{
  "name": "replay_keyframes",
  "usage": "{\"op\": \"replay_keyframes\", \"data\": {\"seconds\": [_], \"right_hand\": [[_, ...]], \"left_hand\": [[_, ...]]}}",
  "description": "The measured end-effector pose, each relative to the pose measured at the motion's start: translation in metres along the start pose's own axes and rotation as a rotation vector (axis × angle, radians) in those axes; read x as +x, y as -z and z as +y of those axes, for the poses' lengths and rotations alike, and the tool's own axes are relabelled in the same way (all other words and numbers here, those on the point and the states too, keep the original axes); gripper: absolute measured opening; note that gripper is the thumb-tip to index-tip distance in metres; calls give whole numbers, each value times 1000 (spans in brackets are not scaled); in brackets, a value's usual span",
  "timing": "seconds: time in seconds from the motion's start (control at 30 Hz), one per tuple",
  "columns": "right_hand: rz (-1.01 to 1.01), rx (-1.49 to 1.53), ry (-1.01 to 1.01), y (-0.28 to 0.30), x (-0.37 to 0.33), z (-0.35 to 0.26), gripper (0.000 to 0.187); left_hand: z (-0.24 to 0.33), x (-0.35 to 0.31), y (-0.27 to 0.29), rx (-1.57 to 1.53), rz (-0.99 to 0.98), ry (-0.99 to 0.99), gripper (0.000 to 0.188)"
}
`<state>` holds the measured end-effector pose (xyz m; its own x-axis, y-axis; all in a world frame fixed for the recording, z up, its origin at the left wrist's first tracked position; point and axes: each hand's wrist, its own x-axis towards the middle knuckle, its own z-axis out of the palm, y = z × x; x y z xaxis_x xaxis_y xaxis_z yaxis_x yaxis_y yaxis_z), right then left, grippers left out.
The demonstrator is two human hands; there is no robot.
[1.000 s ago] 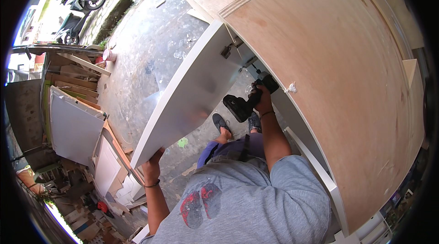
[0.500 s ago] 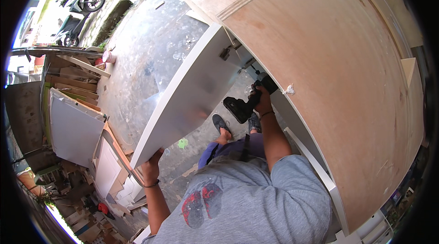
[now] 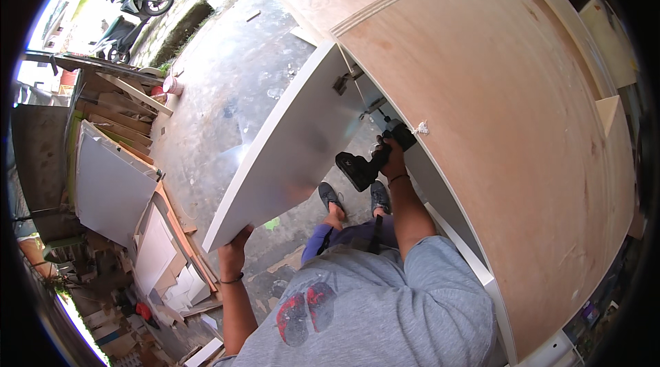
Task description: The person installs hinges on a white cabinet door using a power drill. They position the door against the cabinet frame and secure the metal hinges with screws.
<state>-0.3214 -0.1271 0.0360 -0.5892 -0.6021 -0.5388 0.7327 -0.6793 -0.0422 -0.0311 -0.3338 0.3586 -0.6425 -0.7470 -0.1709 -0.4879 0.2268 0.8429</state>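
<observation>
A white cabinet door (image 3: pixel 285 150) stands swung out from a large plywood cabinet (image 3: pixel 502 140). My left hand (image 3: pixel 234 251) grips the door's free lower-left edge, fingers wrapped behind it. In my right hand (image 3: pixel 394 159) is a black cordless drill (image 3: pixel 359 169), held by its handle with the battery toward my body. Its front end points into the cabinet opening, close to a metal hinge (image 3: pixel 375 105) between door and cabinet side. Another hinge (image 3: pixel 339 84) sits farther up the door's inner face. The cabinet's edge partly hides the drill's tip, so contact is unclear.
Leaning boards (image 3: pixel 113 181) and wood offcuts (image 3: pixel 165 250) crowd the left side. A pinkish bucket (image 3: pixel 172 85) stands on the stained concrete floor (image 3: pixel 240 71). Farther off is a parked motorbike (image 3: pixel 130 20). My feet (image 3: pixel 330 196) are below the door.
The whole view has shifted slightly, and more of the hinge near the drill shows. Both hands keep their grips; the drill stays at almost the same spot by the cabinet opening.
</observation>
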Motion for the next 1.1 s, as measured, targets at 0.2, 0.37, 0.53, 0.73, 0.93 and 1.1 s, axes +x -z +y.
{"op": "replay_keyframes", "data": {"seconds": [0.2,0.37,0.53,0.73,0.93,1.1], "right_hand": [[-33,-22,22,8,5,1,21],[34,-146,52,1,-1,-7,24],[114,-148,76,4,-43,-4,22],[308,-741,256,12,-138,10,22],[419,-1662,412,42,-219,12,27],[530,-2006,526,53,-314,36,41]], "left_hand": [[-3,-10,-5,-46,38,34,23],[-10,-11,-4,-31,-9,4,23],[-13,-16,-8,49,-79,-103,24],[-43,-34,-22,178,-432,-491,72],[16,-34,-75,-49,-497,-1158,108],[41,-43,-147,-169,-471,-1397,97]]}}
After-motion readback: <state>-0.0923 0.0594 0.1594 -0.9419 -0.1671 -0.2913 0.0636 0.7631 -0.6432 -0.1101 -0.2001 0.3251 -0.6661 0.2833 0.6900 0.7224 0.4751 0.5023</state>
